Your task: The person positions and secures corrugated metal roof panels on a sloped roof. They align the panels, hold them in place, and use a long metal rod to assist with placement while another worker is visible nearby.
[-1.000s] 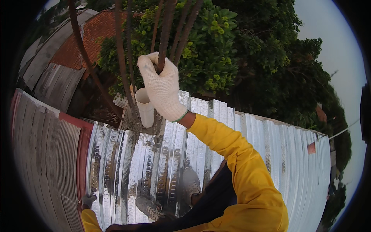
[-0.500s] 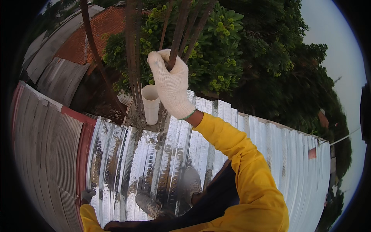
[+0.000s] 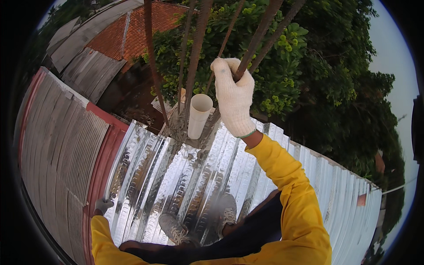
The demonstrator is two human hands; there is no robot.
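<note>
So my right hand (image 3: 236,95), in a cream knit glove, has its fingers curled snugly round one rusty, ribbed steel rod (image 3: 260,35), one of six I count rising by the edge of the shiny corrugated metal roof (image 3: 335,190). The rod's long axis runs steeply up and leans off to the right, beyond a single smooth, round white pipe (image 3: 198,119) standing mouth-up, while my grey-gloved left hand (image 3: 104,206) is down by the red trim (image 3: 102,172), can't tell if those fingers grip anything
</note>
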